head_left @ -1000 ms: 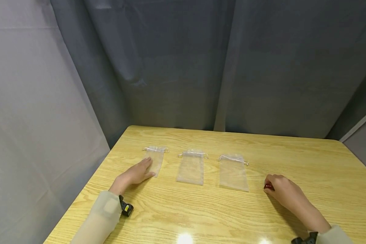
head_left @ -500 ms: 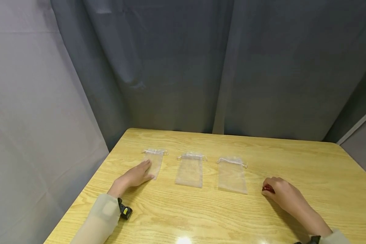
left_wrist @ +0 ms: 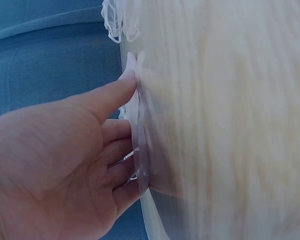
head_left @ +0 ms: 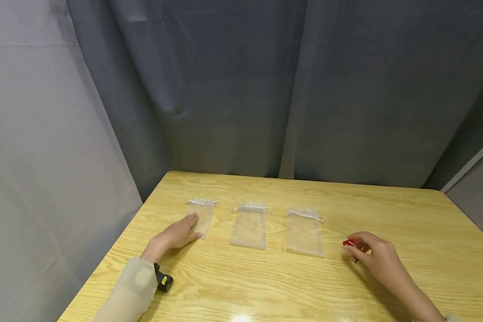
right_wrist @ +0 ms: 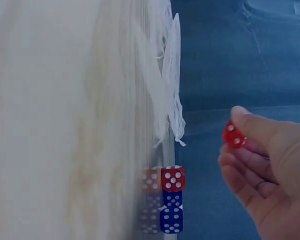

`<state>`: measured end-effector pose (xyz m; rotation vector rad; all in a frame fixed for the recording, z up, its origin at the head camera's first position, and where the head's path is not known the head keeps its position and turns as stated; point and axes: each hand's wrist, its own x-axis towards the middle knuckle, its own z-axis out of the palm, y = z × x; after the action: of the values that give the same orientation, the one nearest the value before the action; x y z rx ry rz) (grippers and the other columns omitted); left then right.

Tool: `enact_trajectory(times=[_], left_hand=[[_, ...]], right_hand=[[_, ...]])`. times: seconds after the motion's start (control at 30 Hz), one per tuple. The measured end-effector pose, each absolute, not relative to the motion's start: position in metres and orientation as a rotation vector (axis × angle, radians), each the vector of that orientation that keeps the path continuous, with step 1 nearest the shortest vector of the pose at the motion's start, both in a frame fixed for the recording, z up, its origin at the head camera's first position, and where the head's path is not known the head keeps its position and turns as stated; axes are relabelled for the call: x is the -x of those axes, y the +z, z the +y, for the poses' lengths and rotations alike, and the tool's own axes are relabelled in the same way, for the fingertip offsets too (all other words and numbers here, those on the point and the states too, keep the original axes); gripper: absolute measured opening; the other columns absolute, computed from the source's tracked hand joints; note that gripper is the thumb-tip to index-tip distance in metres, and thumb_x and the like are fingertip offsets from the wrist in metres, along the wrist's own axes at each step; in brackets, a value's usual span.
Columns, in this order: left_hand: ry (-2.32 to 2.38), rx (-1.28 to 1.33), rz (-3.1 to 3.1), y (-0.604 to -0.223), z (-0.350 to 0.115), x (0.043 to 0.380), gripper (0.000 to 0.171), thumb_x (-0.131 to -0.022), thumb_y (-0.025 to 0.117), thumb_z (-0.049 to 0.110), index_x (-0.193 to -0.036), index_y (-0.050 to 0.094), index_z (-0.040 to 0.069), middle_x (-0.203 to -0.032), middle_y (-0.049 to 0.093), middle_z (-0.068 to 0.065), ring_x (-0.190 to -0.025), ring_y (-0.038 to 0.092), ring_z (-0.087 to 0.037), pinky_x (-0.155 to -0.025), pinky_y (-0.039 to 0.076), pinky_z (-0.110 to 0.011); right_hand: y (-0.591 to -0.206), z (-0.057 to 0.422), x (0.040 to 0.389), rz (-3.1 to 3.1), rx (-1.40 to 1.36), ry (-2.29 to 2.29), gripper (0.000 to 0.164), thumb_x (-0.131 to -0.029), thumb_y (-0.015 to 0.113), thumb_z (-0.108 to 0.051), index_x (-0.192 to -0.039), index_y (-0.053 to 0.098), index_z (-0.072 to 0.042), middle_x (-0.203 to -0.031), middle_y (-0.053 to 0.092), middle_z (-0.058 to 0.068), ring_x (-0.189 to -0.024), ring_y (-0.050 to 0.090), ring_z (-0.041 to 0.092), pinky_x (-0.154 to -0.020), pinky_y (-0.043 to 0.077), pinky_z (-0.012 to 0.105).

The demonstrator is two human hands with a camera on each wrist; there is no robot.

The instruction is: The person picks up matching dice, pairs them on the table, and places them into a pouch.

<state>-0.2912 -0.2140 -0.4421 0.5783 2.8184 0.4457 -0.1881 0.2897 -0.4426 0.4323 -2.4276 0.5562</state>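
My right hand pinches a red die with white dots between thumb and fingers, raised above the table. In the right wrist view, another red die and two blue dice sit together on the tabletop, apart from the hand. In the head view my hand partly hides these dice. On the far left, my left hand rests with extended fingers on a sheer white drawstring bag, covering part of it. Two similar bags lie flat to its right, the middle bag and the right bag.
The wooden table has a light grain. Behind it hangs a dark grey curtain, and a pale cloth hangs on the left. Each bag has white drawcords at its far end.
My right hand has lifted slightly with a red die, exposing more dice beneath it. My left hand stays on the left bag. The head view has tilted slightly up.
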Motion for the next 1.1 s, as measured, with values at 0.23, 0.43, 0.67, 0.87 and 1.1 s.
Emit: enact_trajectory(times=[0.23, 0.43, 0.67, 0.87, 1.1], left_hand=[[0.445, -0.574, 2.812, -0.442, -0.214, 0.29, 0.067, -0.102, 0.052, 0.031, -0.151, 0.025, -0.006, -0.16, 0.022, -0.026, -0.149, 0.021, -0.042, -0.122, 0.023, -0.054], [0.441, -0.578, 2.815, -0.443, -0.214, 0.29, 0.067, -0.102, 0.051, 0.03, -0.151, 0.026, -0.007, -0.16, 0.022, -0.026, -0.149, 0.022, -0.042, -0.122, 0.023, -0.054], [0.438, -0.582, 2.82, -0.442, -0.214, 0.291, 0.066, -0.102, 0.051, 0.03, -0.151, 0.026, -0.007, -0.159, 0.022, -0.027, -0.148, 0.022, -0.043, -0.121, 0.023, -0.054], [0.437, -0.582, 2.822, -0.443, -0.216, 0.291, 0.067, -0.102, 0.051, 0.031, -0.151, 0.026, -0.007, -0.159, 0.023, -0.027, -0.148, 0.023, -0.043, -0.122, 0.023, -0.054], [0.454, -0.587, 2.824, -0.441, -0.214, 0.291, 0.067, -0.102, 0.052, 0.03, -0.151, 0.027, -0.008, -0.159, 0.024, -0.027, -0.148, 0.023, -0.043, -0.121, 0.024, -0.054]], right_hand=[[-0.439, 0.282, 0.176, -2.317, -0.418, 0.731, 0.035, -0.066, 0.085, 0.002, -0.095, 0.071, -0.011, -0.069, 0.068, -0.005, -0.055, 0.058, -0.004, -0.055, 0.046, 0.006], [-0.436, 0.278, 0.164, -2.286, -0.35, 0.894, 0.031, -0.072, 0.083, 0.0, -0.097, 0.072, -0.013, -0.074, 0.069, -0.009, -0.06, 0.06, -0.007, -0.069, 0.044, -0.001], [-0.432, 0.275, 0.157, -2.28, -0.339, 0.978, 0.032, -0.073, 0.08, 0.006, -0.098, 0.073, -0.013, -0.081, 0.068, -0.022, -0.066, 0.062, -0.009, -0.068, 0.047, 0.001], [-0.432, 0.272, 0.157, -2.265, -0.35, 0.982, 0.032, -0.072, 0.08, 0.006, -0.097, 0.073, -0.014, -0.083, 0.068, -0.023, -0.071, 0.061, -0.013, -0.066, 0.047, 0.001], [-0.431, 0.263, 0.16, -2.225, -0.409, 0.999, 0.036, -0.07, 0.081, 0.007, -0.096, 0.073, -0.016, -0.081, 0.068, -0.022, -0.068, 0.06, -0.011, -0.06, 0.045, 0.005]])
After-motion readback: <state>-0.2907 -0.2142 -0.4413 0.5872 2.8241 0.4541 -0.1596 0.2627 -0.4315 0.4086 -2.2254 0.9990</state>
